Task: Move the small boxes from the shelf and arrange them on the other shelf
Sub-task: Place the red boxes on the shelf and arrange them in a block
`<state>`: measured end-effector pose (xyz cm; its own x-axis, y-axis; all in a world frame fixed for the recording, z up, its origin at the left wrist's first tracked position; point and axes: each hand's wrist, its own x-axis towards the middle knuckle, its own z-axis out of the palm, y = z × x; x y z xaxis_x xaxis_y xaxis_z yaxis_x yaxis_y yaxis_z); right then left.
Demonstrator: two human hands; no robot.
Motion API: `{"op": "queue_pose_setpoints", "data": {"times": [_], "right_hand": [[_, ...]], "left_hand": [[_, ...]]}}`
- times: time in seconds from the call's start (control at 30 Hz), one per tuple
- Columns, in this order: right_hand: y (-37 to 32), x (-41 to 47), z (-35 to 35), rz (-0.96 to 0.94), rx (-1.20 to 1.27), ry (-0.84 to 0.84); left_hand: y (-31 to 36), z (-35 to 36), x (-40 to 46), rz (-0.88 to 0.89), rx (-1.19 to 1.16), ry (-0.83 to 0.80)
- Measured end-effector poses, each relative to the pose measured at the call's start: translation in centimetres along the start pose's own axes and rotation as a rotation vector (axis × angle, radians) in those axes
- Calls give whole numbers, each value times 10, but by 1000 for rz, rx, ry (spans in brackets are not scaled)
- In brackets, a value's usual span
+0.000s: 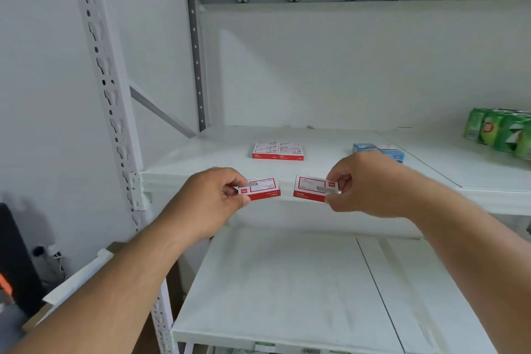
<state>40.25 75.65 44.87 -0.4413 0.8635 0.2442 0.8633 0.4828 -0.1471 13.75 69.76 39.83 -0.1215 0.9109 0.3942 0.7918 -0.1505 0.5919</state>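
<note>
My left hand (209,198) pinches a small red-and-white box (263,189) at its left end. My right hand (370,184) pinches a second small red-and-white box (311,187) at its right end. Both boxes hover side by side just in front of the upper shelf's front edge (178,178), above the lower shelf (287,282). Farther back on the upper shelf lies a neat group of the same red-and-white boxes (278,150), packed flat together.
Small blue boxes (379,150) sit on the upper shelf behind my right hand. Green drink packs (500,132) stand at the far right. A perforated white upright (115,112) rises on the left. A dark object and cardboard lie at the lower left.
</note>
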Motion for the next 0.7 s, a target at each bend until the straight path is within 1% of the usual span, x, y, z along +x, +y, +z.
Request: {"op": "queue_pose_setpoints", "data": {"times": [0.3, 0.53, 0.7], "right_hand": [[34, 95, 13, -37, 26, -16], [57, 158, 31, -64, 83, -94], [58, 182, 42, -72, 98, -146]], "left_hand": [[-18, 19, 86, -12, 49, -10], [-33, 36, 142, -55, 118, -36], [-43, 42, 163, -47, 173, -103]]}}
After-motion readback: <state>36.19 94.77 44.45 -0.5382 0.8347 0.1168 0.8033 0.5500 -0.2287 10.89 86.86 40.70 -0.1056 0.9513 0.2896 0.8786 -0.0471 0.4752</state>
